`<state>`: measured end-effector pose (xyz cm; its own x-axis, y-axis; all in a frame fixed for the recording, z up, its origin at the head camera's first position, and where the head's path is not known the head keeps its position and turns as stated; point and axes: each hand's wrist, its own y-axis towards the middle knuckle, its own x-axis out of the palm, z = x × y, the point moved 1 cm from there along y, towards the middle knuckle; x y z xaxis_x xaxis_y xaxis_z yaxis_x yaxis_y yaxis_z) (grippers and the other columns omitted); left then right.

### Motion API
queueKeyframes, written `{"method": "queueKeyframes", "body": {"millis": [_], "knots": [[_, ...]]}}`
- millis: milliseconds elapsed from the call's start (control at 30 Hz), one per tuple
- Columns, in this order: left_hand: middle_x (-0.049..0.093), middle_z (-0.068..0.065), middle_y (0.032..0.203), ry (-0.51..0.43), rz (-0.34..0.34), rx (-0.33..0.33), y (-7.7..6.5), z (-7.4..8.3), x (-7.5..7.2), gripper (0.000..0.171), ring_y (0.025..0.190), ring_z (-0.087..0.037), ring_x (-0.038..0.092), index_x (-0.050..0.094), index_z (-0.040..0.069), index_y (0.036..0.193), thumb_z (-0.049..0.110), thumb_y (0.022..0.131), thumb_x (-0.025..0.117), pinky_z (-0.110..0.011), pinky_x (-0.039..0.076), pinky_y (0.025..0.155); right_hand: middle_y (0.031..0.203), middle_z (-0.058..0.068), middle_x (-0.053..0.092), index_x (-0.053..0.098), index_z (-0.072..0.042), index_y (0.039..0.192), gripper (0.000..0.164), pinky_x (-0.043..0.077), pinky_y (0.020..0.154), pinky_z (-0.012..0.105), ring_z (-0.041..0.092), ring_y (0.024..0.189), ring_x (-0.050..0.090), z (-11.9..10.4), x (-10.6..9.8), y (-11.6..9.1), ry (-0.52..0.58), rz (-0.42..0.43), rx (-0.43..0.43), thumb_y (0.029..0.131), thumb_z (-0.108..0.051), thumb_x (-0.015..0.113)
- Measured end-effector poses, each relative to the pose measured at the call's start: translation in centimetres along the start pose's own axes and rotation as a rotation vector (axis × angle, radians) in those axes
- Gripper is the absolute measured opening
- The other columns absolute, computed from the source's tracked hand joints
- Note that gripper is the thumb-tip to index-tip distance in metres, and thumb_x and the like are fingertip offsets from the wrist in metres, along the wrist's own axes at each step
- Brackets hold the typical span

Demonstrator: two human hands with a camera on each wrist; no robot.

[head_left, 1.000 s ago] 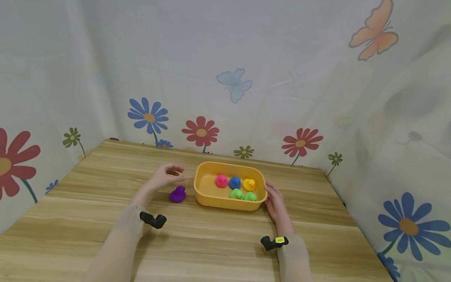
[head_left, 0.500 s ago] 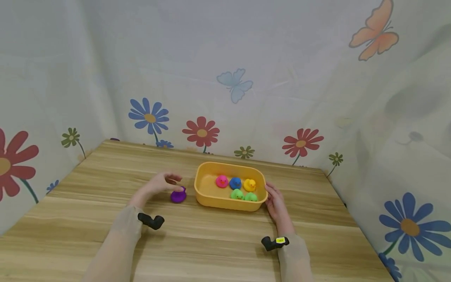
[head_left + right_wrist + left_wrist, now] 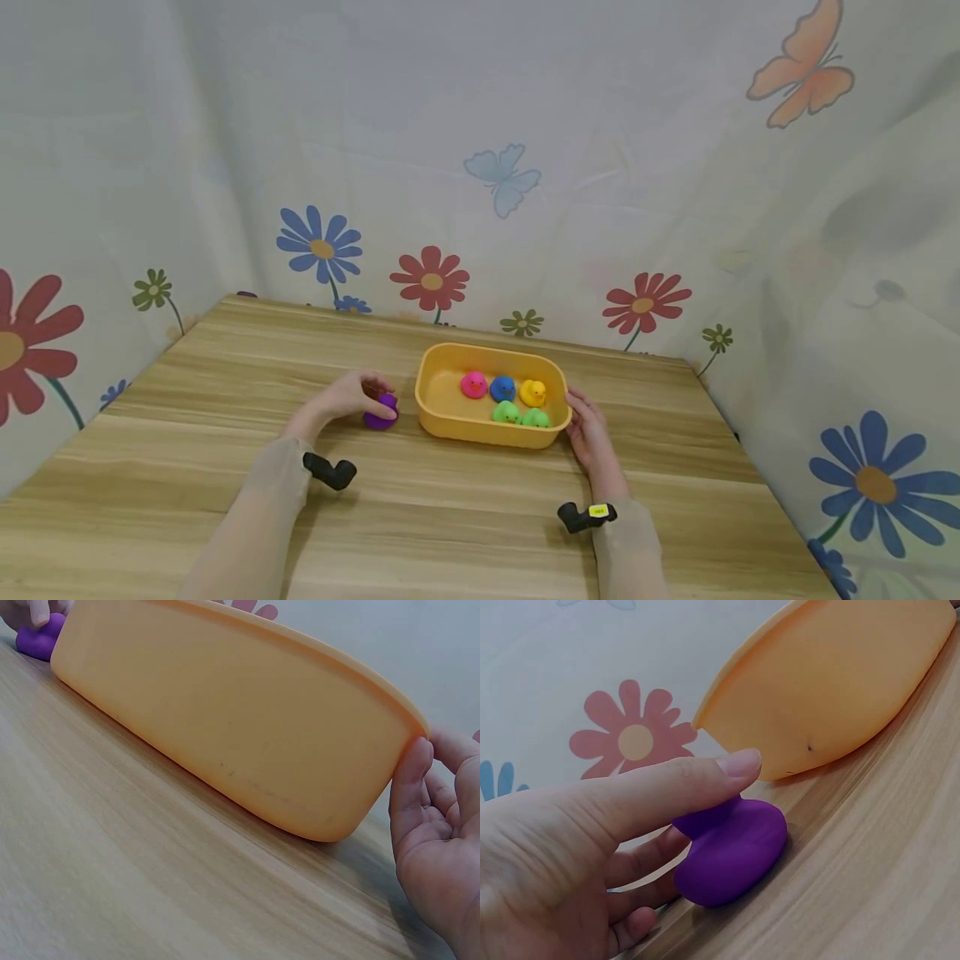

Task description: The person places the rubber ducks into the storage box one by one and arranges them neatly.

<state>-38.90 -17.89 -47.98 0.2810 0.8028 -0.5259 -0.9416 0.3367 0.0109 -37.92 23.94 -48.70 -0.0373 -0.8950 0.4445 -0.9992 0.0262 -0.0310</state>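
Observation:
Just left of a yellow-orange plastic bin (image 3: 450,429), my left hand (image 3: 341,398) pinches a purple rubber duck (image 3: 382,414). The left wrist view shows the thumb across the upper part of the duck (image 3: 739,851), hiding its head, with the other fingers behind. The duck's base is at the tabletop; I cannot tell whether it touches. My right hand (image 3: 588,429) holds the bin's right end, thumb and forefinger at the corner of the rim in the right wrist view. Inside the bin sit a pink duck (image 3: 474,385), a blue duck (image 3: 502,388), a yellow duck (image 3: 533,392) and two green ducks (image 3: 506,412).
Everything stands on a wood-grain table (image 3: 450,517). A white cloth backdrop (image 3: 390,125) with printed flowers and butterflies closes off the back and sides. Each wrist wears a black camera mount, seen at the left cuff (image 3: 330,472) and the right cuff (image 3: 587,517).
My left hand has come down from above the purple duck and taken hold of it between thumb and fingers. The right hand and the bin have stayed in place.

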Motion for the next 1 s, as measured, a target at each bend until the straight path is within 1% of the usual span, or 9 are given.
{"method": "queueKeyframes", "body": {"millis": [167, 300, 467, 533, 600, 700, 833, 933, 1000], "knots": [[0.069, -0.009, 0.103, 0.002, 0.010, -0.006, -0.1, 0.0, -0.1, 0.045, 0.095, -0.020, 0.059, 0.068, 0.001, 0.108, 0.026, 0.075, 0.086, -0.030, 0.049, 0.084, 0.089, -0.005, 0.071, 0.055, -0.007, 0.113, 0.013, 0.052, 0.067, 0.014, 0.001, 0.075, 0.066, -0.1, 0.1, -0.1, -0.005, -0.012, -0.005, 0.102, -0.009, 0.049], [0.069, -0.010, 0.104, 0.004, 0.020, -0.008, -0.2, 0.1, -0.3, 0.041, 0.096, -0.022, 0.059, 0.070, 0.002, 0.106, 0.026, 0.076, 0.085, -0.031, 0.048, 0.085, 0.090, -0.006, 0.070, 0.050, -0.003, 0.122, 0.021, 0.052, 0.069, 0.014, 0.001, 0.076, 0.066, -0.1, 0.2, -0.1, -0.022, -0.008, 0.000, 0.102, -0.010, 0.049], [0.068, -0.013, 0.110, 0.007, 0.053, -0.037, -0.4, 0.3, -0.7, 0.044, 0.102, -0.025, 0.059, 0.069, 0.002, 0.113, 0.029, 0.079, 0.082, -0.034, 0.049, 0.088, 0.091, -0.006, 0.070, 0.047, 0.000, 0.127, 0.027, 0.053, 0.069, 0.014, 0.001, 0.077, 0.066, -0.2, 0.2, -0.2, -0.035, -0.009, 0.005, 0.102, -0.011, 0.049], [0.067, -0.015, 0.112, 0.000, 0.073, -0.048, -0.4, 0.4, -0.8, 0.047, 0.102, -0.025, 0.059, 0.067, 0.001, 0.116, 0.029, 0.080, 0.081, -0.032, 0.050, 0.087, 0.091, -0.006, 0.071, 0.048, -0.001, 0.125, 0.025, 0.053, 0.068, 0.014, 0.001, 0.076, 0.066, -0.1, 0.1, -0.1, -0.035, -0.010, 0.001, 0.102, -0.011, 0.049], [0.066, -0.018, 0.114, -0.028, 0.096, -0.059, -0.5, 0.5, -1.0, 0.049, 0.101, -0.026, 0.060, 0.066, 0.000, 0.119, 0.028, 0.081, 0.080, -0.031, 0.052, 0.084, 0.091, -0.005, 0.071, 0.050, -0.002, 0.123, 0.023, 0.053, 0.068, 0.014, 0.002, 0.076, 0.066, -0.1, 0.1, -0.2, -0.033, -0.006, -0.004, 0.102, -0.010, 0.050], [0.064, -0.021, 0.118, -0.046, 0.138, -0.063, -0.4, 0.7, -1.3, 0.052, 0.103, -0.029, 0.060, 0.064, -0.001, 0.123, 0.028, 0.082, 0.079, -0.030, 0.054, 0.082, 0.092, -0.005, 0.071, 0.050, -0.002, 0.123, 0.023, 0.053, 0.069, 0.015, 0.002, 0.077, 0.066, 0.0, 0.0, -0.1, -0.040, 0.000, -0.007, 0.102, -0.010, 0.049], [0.063, -0.024, 0.123, -0.005, 0.181, -0.044, -0.3, 0.7, -1.6, 0.050, 0.111, -0.034, 0.058, 0.064, 0.001, 0.124, 0.027, 0.084, 0.078, -0.035, 0.053, 0.088, 0.094, -0.006, 0.070, 0.045, 0.002, 0.132, 0.033, 0.053, 0.071, 0.015, 0.002, 0.079, 0.066, 0.0, 0.1, 0.0, -0.043, 0.006, 0.001, 0.102, -0.011, 0.049], [0.062, -0.026, 0.123, 0.057, 0.180, -0.006, -0.2, 0.8, -1.8, 0.045, 0.113, -0.038, 0.057, 0.065, -0.001, 0.123, 0.022, 0.086, 0.076, -0.040, 0.053, 0.091, 0.093, -0.007, 0.070, 0.042, 0.004, 0.134, 0.036, 0.053, 0.071, 0.015, 0.001, 0.079, 0.066, 0.0, 0.1, 0.0, -0.051, 0.007, 0.004, 0.102, -0.012, 0.048], [0.062, -0.027, 0.123, 0.086, 0.157, 0.029, -0.1, 0.8, -1.7, 0.041, 0.114, -0.040, 0.057, 0.065, -0.002, 0.123, 0.017, 0.087, 0.074, -0.041, 0.054, 0.090, 0.092, -0.007, 0.070, 0.043, 0.004, 0.134, 0.036, 0.053, 0.070, 0.015, 0.001, 0.078, 0.065, 0.0, 0.1, 0.0, -0.053, 0.010, 0.007, 0.102, -0.012, 0.048]]}}
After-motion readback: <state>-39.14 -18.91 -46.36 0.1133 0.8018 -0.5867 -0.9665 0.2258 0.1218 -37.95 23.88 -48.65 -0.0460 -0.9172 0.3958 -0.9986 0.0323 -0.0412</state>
